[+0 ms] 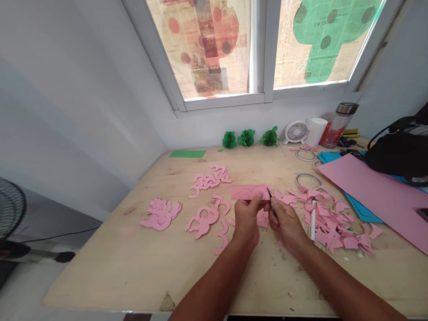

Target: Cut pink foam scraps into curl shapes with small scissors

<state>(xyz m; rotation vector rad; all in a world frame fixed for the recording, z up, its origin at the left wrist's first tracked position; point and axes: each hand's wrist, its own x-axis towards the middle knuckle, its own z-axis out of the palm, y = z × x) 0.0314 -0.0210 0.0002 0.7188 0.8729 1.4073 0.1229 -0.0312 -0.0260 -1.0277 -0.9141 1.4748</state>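
Note:
My left hand (pixel 248 219) pinches the lower edge of a pink paper strip (pixel 241 191) that has a wavy outline drawn on it. My right hand (pixel 286 219) is closed around a pair of scissors (pixel 269 193); their dark blades point up at the strip's right end, and the handles are mostly hidden by my fingers. Left of my hands lie cut pink paper shapes with curly edges: one group (pixel 207 182) farther back, another (pixel 204 218) nearer, and a layered stack (pixel 162 215) at the far left. Under my hands another pink piece (pixel 262 218) shows in part.
A heap of pink scraps (pixel 334 227) with a white pen (pixel 313 220) lies at right. Beyond are tape rolls (pixel 308 180), a large pink sheet (pixel 377 191) over blue sheets, and a black bag (pixel 397 149). Green paper balls (pixel 247 137), a small fan (pixel 296 132) and a bottle (pixel 339 125) line the wall.

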